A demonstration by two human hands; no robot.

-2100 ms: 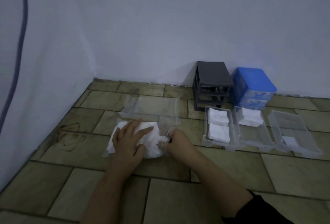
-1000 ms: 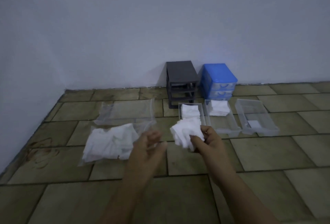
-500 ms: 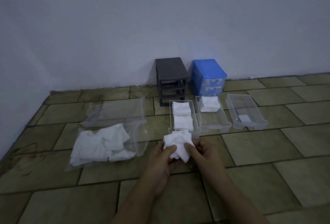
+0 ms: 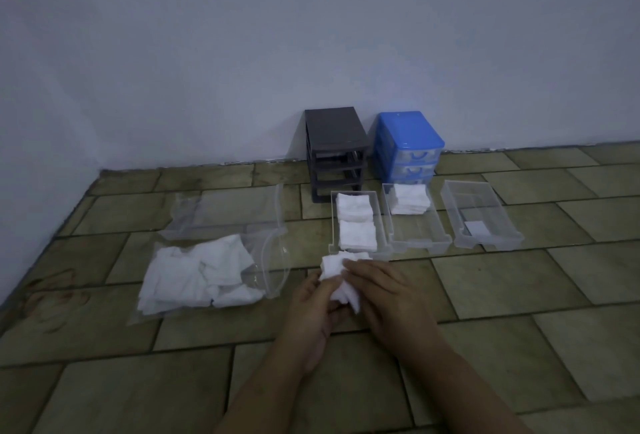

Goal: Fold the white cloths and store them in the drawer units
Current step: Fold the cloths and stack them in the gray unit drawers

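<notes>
A crumpled white cloth (image 4: pixel 337 271) is held between both hands just above the tiled floor. My left hand (image 4: pixel 317 305) grips it from below and my right hand (image 4: pixel 384 291) pinches it from the right. To the left lies a clear plastic bag (image 4: pixel 270 267) holding several loose white cloths (image 4: pixel 197 276). Three clear drawers lie pulled out ahead: the left drawer (image 4: pixel 333 222) holds two folded cloths, the middle drawer (image 4: pixel 415 239) a folded stack at its far end, the right drawer (image 4: pixel 485 215) a small white piece. Behind them stand a dark drawer unit (image 4: pixel 334 146) and a blue drawer unit (image 4: pixel 408 142).
A second, empty clear bag (image 4: pixel 225 212) lies behind the full one. The wall runs along the back and the left. Tiled floor stretches to the right and in front of my arms.
My right hand pulled a cloth out of the bag and carried it right. My left hand left the bag and joined it; both now hold the cloth in front of the left drawer.
</notes>
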